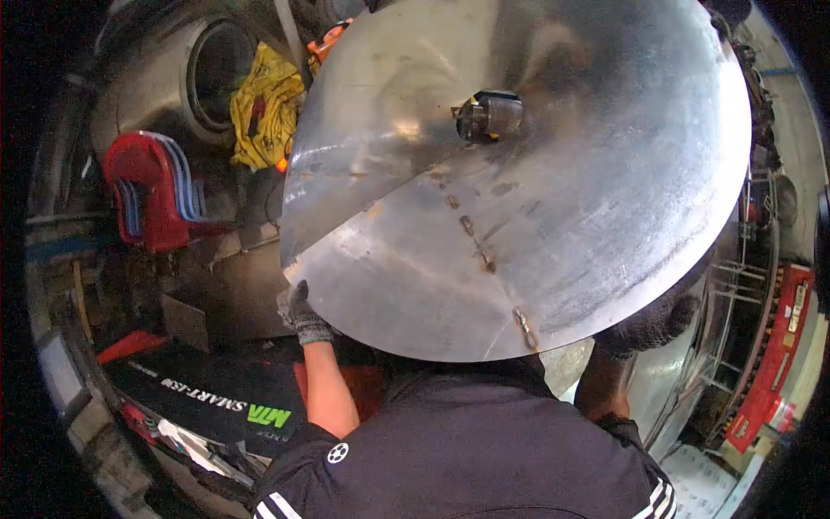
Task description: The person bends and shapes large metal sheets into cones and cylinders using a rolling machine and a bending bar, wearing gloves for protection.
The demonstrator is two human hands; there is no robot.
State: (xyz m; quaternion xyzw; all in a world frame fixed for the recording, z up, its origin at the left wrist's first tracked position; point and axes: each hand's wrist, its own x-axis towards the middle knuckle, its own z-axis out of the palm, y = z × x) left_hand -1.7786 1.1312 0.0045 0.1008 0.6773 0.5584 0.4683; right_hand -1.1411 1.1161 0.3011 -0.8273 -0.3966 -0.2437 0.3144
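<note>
A large, round, shallow-cone metal sheet (605,190) fills the middle of the view, tilted, with a straight overlapping seam at the left and a broken line of brown weld spots running down from its centre. A short dark cylindrical piece (491,116) stands at its centre. My left hand (308,317), in a grey knit glove, grips the sheet's lower left edge, its thumb at the rim. On the lower right, my right hand (653,327), in a dark glove, holds the rim from below, with part of its fingers hidden by the sheet and shadow.
Stacked red chairs (147,186) and a yellow cloth (268,108) are at the left, near a large metal drum (160,82). A black printed box (207,394) lies lower left. Metal racking (739,303) and a long red box (774,359) stand at the right.
</note>
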